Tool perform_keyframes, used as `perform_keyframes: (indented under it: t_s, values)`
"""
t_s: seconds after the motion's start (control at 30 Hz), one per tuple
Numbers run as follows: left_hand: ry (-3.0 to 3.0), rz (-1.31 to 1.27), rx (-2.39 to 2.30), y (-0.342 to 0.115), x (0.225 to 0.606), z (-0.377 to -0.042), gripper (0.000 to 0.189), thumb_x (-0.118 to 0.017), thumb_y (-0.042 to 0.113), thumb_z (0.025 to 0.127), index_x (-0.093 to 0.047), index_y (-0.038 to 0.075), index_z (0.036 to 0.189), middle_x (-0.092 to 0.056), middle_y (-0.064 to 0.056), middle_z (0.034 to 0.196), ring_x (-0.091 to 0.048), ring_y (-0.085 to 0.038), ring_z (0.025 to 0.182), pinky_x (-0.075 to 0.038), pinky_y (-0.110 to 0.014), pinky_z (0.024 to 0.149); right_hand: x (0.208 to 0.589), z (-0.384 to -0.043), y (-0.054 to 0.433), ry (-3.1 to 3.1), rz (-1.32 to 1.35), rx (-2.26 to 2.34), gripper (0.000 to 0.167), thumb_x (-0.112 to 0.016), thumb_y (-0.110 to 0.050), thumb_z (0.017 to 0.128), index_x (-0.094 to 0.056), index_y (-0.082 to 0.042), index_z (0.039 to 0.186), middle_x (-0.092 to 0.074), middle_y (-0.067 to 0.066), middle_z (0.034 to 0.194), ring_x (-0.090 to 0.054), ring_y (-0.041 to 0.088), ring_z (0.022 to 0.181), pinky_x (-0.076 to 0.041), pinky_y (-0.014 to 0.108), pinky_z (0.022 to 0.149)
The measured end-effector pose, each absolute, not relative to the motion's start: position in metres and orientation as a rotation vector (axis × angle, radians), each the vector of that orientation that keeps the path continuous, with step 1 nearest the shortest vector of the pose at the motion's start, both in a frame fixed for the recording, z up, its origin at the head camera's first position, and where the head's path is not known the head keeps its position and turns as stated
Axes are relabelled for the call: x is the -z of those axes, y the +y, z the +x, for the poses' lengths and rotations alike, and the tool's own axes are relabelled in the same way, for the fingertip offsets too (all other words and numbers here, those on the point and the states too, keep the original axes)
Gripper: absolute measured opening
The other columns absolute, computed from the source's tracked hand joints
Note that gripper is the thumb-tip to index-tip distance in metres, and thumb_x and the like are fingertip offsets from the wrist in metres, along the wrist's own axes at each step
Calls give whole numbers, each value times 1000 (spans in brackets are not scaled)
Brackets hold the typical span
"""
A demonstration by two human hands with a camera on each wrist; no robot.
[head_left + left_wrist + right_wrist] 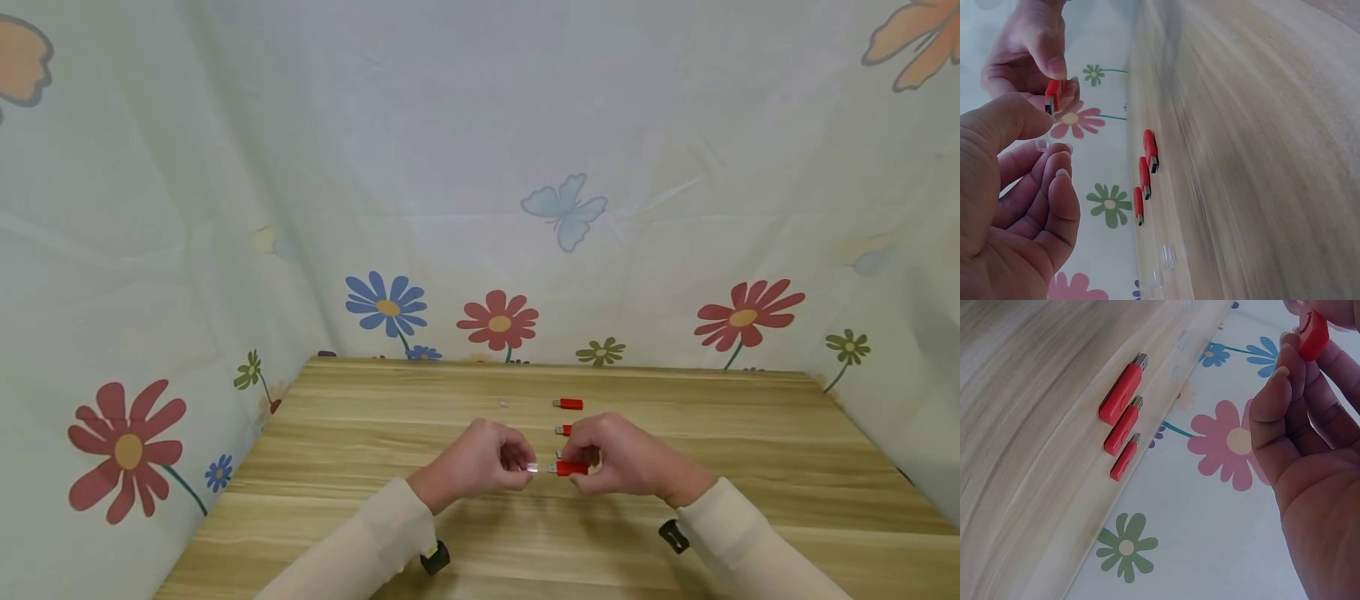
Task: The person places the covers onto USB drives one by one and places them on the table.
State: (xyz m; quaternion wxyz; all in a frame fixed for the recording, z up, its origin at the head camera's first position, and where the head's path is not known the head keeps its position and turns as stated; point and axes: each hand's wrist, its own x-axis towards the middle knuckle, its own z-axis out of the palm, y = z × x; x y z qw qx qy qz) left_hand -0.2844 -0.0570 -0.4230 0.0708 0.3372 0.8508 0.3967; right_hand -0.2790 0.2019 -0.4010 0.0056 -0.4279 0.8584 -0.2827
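My left hand (487, 457) pinches a small clear plastic cap (532, 467) between thumb and fingertips. Facing it, my right hand (626, 458) grips a red USB flash drive (573, 468) whose metal plug points left at the cap. A narrow gap separates plug and cap in the head view. Both are held above the table, and the left wrist view shows the drive's plug (1050, 107) just beyond my left thumb. Three more red flash drives, such as the nearest one (1121, 394), lie in a column on the table, partly hidden by my right hand in the head view.
Clear caps (1169, 256) lie on the wood-grain table (360, 400), left of the drives; they are faint in the head view. Behind the table hangs a pale curtain (450, 167) printed with flowers. Dark wrist pieces (435, 558) sit by both cream sleeves.
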Motion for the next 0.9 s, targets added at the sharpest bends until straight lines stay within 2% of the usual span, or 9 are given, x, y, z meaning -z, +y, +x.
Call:
perform_keyframes:
  t_s: [0.27,0.57,0.9]
  values:
    - [2575,987,-1167,-53,422,-283,8,-82,13,86,-76,13,93,-70,11,79,-62,0,69,-55,-15,69,404,-278,200,2666,-1385,936,19,-79,-7,83,-76,-24,89,-67,-11,83,-63,5,70,-58,25,64]
    - [2574,1000,-1168,-50,423,-282,8,-81,10,86,-76,8,93,-69,10,77,-61,0,67,-55,-15,67,405,-278,195,2666,-1374,943,13,-79,-7,82,-78,-18,89,-68,-11,82,-62,5,69,-58,25,62]
    - [2573,1050,-1173,-48,427,-285,8,-81,11,86,-77,8,93,-70,10,77,-62,2,66,-55,-15,66,406,-279,193,2658,-1408,942,19,-78,-6,83,-76,-23,89,-68,-11,83,-62,3,69,-58,25,63]
